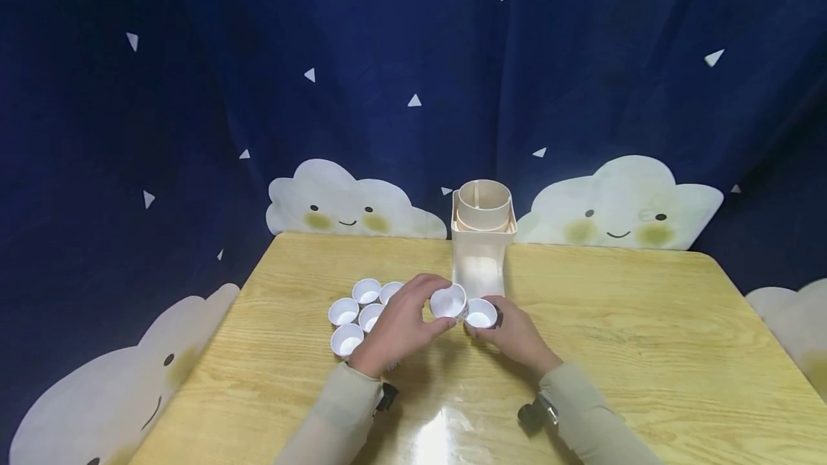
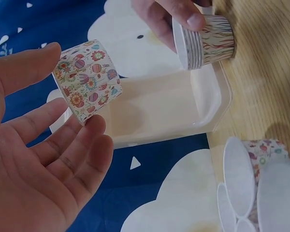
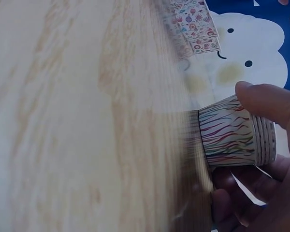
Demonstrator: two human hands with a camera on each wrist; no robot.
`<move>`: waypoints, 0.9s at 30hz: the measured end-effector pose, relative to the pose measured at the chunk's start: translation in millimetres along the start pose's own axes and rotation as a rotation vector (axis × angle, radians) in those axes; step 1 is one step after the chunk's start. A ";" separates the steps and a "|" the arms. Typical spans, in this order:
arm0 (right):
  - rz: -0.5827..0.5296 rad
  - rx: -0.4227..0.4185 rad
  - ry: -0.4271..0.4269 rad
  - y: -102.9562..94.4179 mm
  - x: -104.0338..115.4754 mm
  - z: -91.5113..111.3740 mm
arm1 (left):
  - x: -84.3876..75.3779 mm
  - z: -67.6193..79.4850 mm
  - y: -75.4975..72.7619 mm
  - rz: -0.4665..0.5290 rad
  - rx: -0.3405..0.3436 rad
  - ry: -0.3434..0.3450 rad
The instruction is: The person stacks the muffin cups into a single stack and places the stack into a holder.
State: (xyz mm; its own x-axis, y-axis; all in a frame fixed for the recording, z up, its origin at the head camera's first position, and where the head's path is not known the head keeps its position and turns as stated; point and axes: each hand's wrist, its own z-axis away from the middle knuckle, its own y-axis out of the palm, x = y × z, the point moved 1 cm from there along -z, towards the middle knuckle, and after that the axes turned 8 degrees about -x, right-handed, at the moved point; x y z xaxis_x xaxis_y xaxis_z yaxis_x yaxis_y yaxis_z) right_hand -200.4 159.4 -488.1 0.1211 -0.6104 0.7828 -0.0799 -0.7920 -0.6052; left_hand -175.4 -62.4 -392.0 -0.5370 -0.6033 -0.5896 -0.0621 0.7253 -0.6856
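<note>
Two hands are occupied with paper cups over the tabletop (image 1: 614, 321). We see the left hand (image 1: 402, 325) pinching a single floral cup (image 2: 89, 79) by its rim, between thumb and fingertips. The right hand (image 1: 517, 334) grips a short nested stack of striped cups (image 3: 227, 137), its thumb lying against the rims. The governing relation is that of cup to stack: we find the floral cup just to the left of the stack and, judging from the left wrist view, higher, with a gap between them. The stack's long axis stands upright, mouth upward; the floral cup is slightly tilted, its mouth also upward. The right hand is the nearer to the stack. Beyond both hands stands a cream holder (image 1: 479, 268); left of them we note a cluster of upright cups (image 1: 344, 311), partly hidden by the left hand.
</note>
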 end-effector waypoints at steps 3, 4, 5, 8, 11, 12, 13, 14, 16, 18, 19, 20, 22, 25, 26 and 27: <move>0.008 0.001 -0.002 0.6 -1.4 -0.1 | 0.3 -1.0 3.1 0.002 0.008 0.004; 0.008 -0.001 -0.005 0.6 -1.3 -0.2 | 0.6 -1.5 4.1 0.005 0.009 0.004; 0.013 -0.004 -0.009 0.9 -1.5 -0.4 | 0.9 -2.1 5.1 0.003 0.010 0.006; 0.022 -0.009 -0.023 1.2 -0.5 -0.4 | 1.5 -3.7 8.2 0.001 0.010 0.017; 0.023 -0.012 -0.013 1.3 -0.6 -0.1 | 1.3 -5.4 10.9 0.001 0.017 0.026; 0.022 -0.012 -0.008 1.1 -0.6 0.1 | 1.2 -5.8 11.8 0.000 0.017 0.031; 0.024 -0.014 -0.005 1.1 -0.7 -0.1 | 0.8 -6.2 12.3 -0.001 0.017 0.035; 0.021 -0.014 0.000 1.0 -0.9 -0.1 | 0.4 -6.7 12.6 -0.001 0.017 0.037; 0.014 -0.016 0.007 1.2 -1.7 -0.1 | 0.0 -7.4 13.5 -0.002 0.016 0.041; 0.013 -0.014 0.002 1.4 -2.5 0.0 | -0.4 -7.9 14.4 -0.009 0.008 0.053; 0.010 -0.013 -0.001 1.5 -2.9 0.1 | -0.4 -8.2 14.9 -0.008 0.007 0.055; 0.005 -0.012 -0.003 1.8 -3.4 0.1 | -0.5 -8.4 15.4 -0.008 0.006 0.058; 0.000 -0.012 -0.008 1.9 -3.5 0.4 | -0.3 -8.7 16.6 -0.010 0.004 0.063; 0.005 -0.016 -0.022 2.0 -3.2 0.7 | 0.3 -9.7 18.6 -0.015 0.005 0.064; 0.006 -0.017 -0.022 2.1 -3.2 0.7 | 0.5 -10.0 19.3 -0.017 0.008 0.063; 0.010 -0.017 -0.021 2.2 -3.2 0.8 | 0.7 -10.2 19.9 -0.020 0.011 0.063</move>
State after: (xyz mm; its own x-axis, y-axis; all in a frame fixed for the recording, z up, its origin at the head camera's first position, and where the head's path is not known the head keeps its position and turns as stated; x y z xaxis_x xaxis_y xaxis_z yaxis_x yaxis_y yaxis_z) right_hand -200.2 159.6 -492.0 0.1407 -0.6182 0.7733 -0.0982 -0.7860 -0.6104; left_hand -185.7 -45.0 -401.7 -0.5876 -0.5956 -0.5478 -0.0643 0.7092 -0.7021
